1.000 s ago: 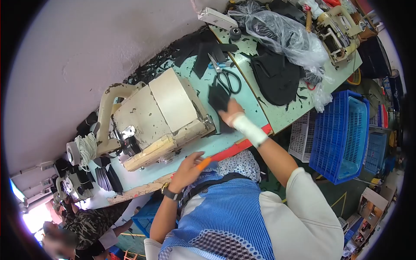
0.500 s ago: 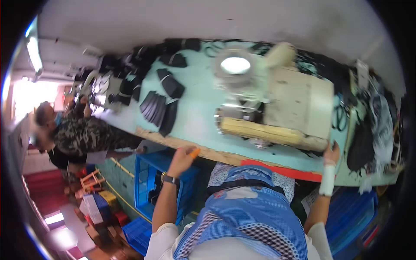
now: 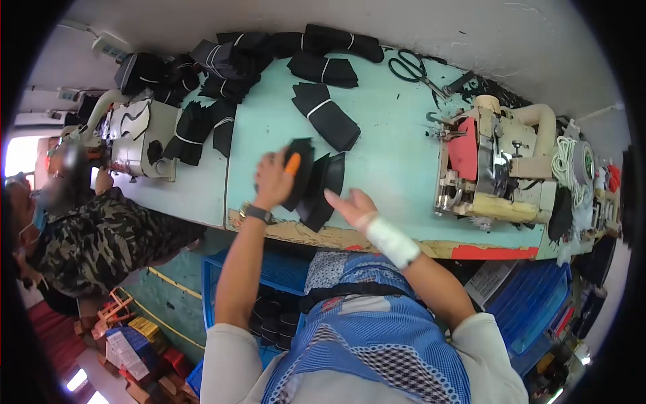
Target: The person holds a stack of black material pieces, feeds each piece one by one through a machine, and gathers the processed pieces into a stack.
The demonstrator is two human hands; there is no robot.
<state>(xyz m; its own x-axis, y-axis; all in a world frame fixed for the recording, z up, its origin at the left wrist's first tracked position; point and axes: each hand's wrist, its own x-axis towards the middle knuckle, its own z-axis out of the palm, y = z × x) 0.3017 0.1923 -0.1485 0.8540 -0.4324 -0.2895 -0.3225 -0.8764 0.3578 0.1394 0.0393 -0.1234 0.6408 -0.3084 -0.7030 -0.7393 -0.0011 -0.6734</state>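
My left hand (image 3: 272,180) grips a stack of black fabric pieces (image 3: 303,168) near the table's front edge. Something orange (image 3: 293,163) shows at one of its digits, perhaps a finger cover. More black fabric pieces (image 3: 331,180) lie just to the right, partly fanned. Beside their right edge is my right hand (image 3: 354,205), fingers apart and holding nothing; whether it touches them I cannot tell. A white wrap (image 3: 392,242) covers that wrist. Beyond both hands, a black bundle tied with a white band (image 3: 326,118) rests on the green tabletop (image 3: 397,161).
A sewing machine (image 3: 498,168) stands at the right, with scissors (image 3: 414,71) behind it. Tied black bundles (image 3: 319,69) line the back. At the left a co-worker (image 3: 101,229) sits by another machine (image 3: 145,138). A blue crate (image 3: 210,283) stands below the table.
My view has turned right. My left hand has gone from the table edge onto the black pieces and taken hold. My right hand has left the machine's side and come across to them.
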